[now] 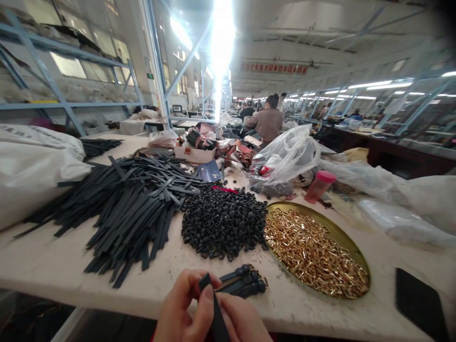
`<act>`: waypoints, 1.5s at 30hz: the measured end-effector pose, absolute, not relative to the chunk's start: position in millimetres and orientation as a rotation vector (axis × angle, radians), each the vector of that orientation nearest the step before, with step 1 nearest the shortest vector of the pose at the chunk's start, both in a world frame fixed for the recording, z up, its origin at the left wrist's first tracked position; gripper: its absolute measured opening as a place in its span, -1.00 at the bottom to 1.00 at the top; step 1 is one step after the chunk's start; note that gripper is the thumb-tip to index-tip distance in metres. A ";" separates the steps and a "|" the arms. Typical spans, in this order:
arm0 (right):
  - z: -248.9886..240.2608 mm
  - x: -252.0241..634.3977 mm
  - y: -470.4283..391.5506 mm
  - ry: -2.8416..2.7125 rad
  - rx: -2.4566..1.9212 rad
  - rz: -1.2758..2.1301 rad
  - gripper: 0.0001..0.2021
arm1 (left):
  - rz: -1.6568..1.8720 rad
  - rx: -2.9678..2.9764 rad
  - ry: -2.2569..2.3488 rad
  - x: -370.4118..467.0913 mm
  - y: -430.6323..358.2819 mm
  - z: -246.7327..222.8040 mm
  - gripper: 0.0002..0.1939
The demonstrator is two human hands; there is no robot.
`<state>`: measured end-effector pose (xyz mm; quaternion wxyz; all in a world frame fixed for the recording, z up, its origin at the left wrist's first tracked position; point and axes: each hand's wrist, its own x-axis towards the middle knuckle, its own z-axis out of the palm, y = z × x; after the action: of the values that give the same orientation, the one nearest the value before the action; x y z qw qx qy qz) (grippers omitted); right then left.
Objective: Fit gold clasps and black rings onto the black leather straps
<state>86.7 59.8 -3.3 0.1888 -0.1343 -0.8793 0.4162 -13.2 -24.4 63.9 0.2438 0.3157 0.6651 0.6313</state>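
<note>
At the table's front edge, my left hand (188, 304) and my right hand (242, 316) are together, both closed around one black strap (218, 320). The strap's end pokes up between the left thumb and fingers. Just behind my hands lies a small bundle of black straps with gold buckles (245, 280). Farther back is a heap of small black loops (224, 221). To its right, a round gold tray (338, 228) holds a pile of small gold buckle parts (313, 254). A large spread of loose black straps (138, 209) covers the table on the left.
A dark flat phone-like slab (422, 299) lies at the right. Behind the tray stand a pink-lidded jar (320, 185) and a clear plastic bag (288, 152). A box (194, 154) of scraps sits farther back. White sacks (35, 175) lean at the left. A person (269, 121) sits beyond.
</note>
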 end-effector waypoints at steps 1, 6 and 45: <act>-2.3 88.3 68.2 -2.459 -0.439 1.226 -0.70 | 1.697 0.759 1.721 -19.9 -18.9 61.2 -0.82; -17.7 92.4 144.9 -2.492 -0.947 0.728 -0.75 | 1.633 0.224 1.232 -42.3 4.8 32.7 -0.69; -14.2 112.2 105.5 -0.807 -0.779 2.435 -0.81 | 1.259 0.521 1.472 4.4 3.8 11.7 -0.66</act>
<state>112.2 105.5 -14.2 0.2280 -0.2829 -0.2932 0.8843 4.4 3.8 11.7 0.5377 0.2191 0.6189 0.5290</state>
